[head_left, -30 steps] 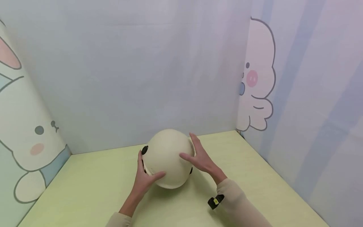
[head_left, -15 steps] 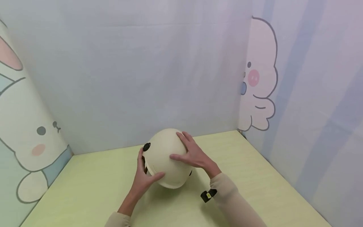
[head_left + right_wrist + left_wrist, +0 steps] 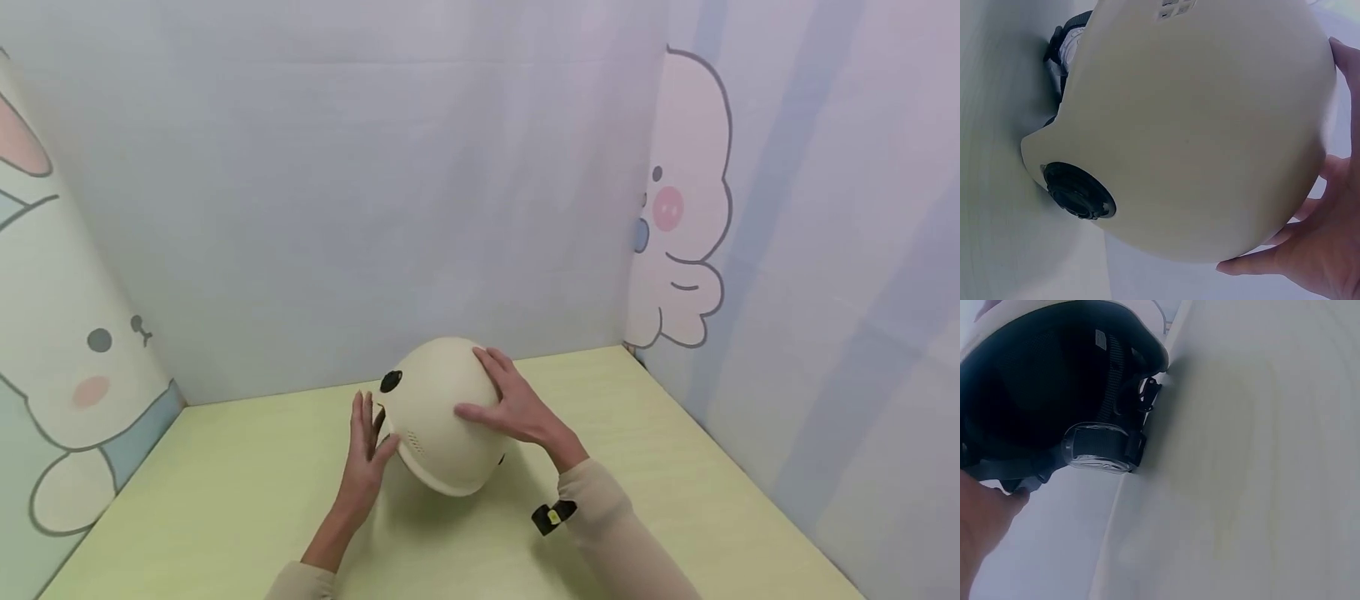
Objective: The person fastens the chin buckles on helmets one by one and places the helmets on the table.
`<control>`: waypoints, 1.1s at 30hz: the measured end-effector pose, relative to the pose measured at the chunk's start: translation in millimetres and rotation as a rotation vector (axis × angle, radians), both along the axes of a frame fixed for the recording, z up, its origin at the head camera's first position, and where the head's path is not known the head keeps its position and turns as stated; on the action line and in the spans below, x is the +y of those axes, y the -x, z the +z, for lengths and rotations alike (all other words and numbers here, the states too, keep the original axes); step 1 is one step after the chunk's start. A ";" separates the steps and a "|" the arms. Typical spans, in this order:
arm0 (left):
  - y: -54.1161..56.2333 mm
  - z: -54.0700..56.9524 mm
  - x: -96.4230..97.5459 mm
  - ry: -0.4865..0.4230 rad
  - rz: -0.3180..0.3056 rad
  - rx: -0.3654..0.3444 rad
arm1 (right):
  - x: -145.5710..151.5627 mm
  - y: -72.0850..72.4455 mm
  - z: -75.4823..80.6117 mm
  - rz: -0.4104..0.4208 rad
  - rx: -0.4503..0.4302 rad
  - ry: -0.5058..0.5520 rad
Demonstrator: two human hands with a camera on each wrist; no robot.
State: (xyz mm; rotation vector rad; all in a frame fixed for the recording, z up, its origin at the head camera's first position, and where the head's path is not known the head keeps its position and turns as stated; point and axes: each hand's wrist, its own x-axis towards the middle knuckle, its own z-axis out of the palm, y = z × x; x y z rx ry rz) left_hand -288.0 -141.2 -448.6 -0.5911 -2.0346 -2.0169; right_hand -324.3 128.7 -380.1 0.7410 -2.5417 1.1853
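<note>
We see the bare left hand point(image 3: 362, 471) shifted leftward; its thumb, earlier across the smooth cream domed helmet point(image 3: 442, 408), is now by the rim. We record the helmet turned, its round black disc point(image 3: 391, 381) farther inward. The bare right hand point(image 3: 517, 408) reaches farther over the dome than one second ago.

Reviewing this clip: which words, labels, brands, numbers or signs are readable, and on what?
No text is readable.
Small pale rectangular patch inside the cream rounded helmet: possibly a label, too blurred to read.
Small yellow-green mark on the black device at the right beige sleeve: too small to read.
Printed cartoon animals on the pale walls: drawings without visible lettering.
</note>
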 end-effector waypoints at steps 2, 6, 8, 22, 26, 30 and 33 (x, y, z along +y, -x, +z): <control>1.0 -1.4 0.3 -0.040 -0.046 -0.035 | 2.6 0.1 -0.8 -0.013 0.000 0.017; 0.4 -7.3 5.6 -0.028 -0.125 -0.108 | 7.3 1.5 -3.1 -0.015 0.001 0.013; -1.0 -9.0 9.7 0.000 -0.155 -0.130 | 8.8 2.1 -2.8 -0.015 0.009 0.007; -15.5 -2.7 43.4 0.034 -0.055 0.083 | 13.0 2.3 -2.1 -0.030 0.004 0.017; -18.1 1.7 44.6 0.042 -0.106 0.124 | 12.3 2.8 -2.3 -0.035 -0.003 0.015; -23.5 6.7 46.6 -0.008 -0.176 0.083 | 12.0 2.2 -1.6 -0.046 -0.005 0.014; -28.2 9.6 49.2 -0.055 -0.160 0.045 | 12.2 1.6 -0.9 -0.053 -0.007 0.021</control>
